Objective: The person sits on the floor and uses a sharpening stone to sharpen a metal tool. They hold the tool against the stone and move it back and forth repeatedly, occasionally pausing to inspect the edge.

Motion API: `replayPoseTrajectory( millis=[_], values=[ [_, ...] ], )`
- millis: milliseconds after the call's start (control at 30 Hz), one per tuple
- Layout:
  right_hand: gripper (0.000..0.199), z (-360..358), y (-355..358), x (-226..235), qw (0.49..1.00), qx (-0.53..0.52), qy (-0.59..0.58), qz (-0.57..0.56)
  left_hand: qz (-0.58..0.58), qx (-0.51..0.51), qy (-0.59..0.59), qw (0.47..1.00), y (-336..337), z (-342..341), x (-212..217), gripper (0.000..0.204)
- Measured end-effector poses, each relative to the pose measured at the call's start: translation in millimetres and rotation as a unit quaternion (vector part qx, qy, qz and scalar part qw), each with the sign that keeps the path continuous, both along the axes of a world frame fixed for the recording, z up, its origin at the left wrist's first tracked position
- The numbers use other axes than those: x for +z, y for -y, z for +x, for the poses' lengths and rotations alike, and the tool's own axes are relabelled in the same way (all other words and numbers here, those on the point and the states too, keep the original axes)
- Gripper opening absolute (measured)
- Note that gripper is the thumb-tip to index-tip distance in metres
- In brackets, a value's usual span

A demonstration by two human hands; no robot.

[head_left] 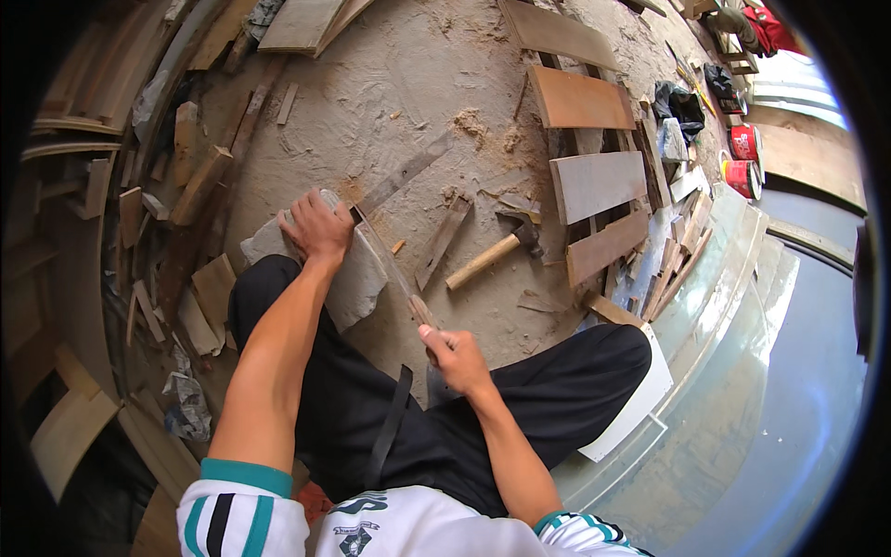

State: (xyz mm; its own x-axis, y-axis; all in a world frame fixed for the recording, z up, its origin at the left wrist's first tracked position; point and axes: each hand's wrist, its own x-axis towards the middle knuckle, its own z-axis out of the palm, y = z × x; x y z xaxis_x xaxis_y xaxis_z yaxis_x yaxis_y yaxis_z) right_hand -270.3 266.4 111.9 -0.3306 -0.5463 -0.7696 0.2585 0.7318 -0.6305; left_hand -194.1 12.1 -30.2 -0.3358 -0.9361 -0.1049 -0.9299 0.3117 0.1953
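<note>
My left hand point(318, 226) presses flat on a grey stone block point(357, 283) that lies on the sawdust-covered ground by my left knee. My right hand point(453, 357) is closed around the wooden handle of a long thin metal blade point(385, 255). The blade runs from that hand up across the stone's right edge to my left hand's fingers. A second flat metal strip point(404, 173) lies on the ground just beyond the stone. I am crouched, with both knees in black trousers below the hands.
A hammer point(506, 243) with a wooden handle lies right of the stone, beside a wood strip point(443, 240). Several planks on a pallet point(594, 186) sit further right. Scrap wood pieces point(200, 186) pile up on the left. Two red cans point(742, 158) stand at the far right.
</note>
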Motion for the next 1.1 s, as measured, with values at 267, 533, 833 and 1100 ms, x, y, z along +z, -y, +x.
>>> replayPoseTrajectory(
  millis=[267,533,833,1100],
  values=[
    [0.056,-5.6,-33.6,58.1,1.000,0.027,-0.005,0.012,-0.019,0.009,0.024,0.999,4.3,8.1,5.6,0.056],
    [0.061,-2.5,-13.1,27.0,0.998,0.051,-0.048,0.011,-0.018,-0.005,0.031,0.999,-0.8,5.0,-2.3,0.060],
    [0.063,1.7,36.3,-16.5,0.997,0.004,-0.071,-0.037,0.008,0.004,0.028,1.000,-2.7,-4.8,1.9,0.061],
    [0.060,-1.6,-29.2,45.7,0.999,0.041,-0.032,-0.003,-0.020,0.008,0.033,0.999,1.4,10.6,6.6,0.060]
  ],
)
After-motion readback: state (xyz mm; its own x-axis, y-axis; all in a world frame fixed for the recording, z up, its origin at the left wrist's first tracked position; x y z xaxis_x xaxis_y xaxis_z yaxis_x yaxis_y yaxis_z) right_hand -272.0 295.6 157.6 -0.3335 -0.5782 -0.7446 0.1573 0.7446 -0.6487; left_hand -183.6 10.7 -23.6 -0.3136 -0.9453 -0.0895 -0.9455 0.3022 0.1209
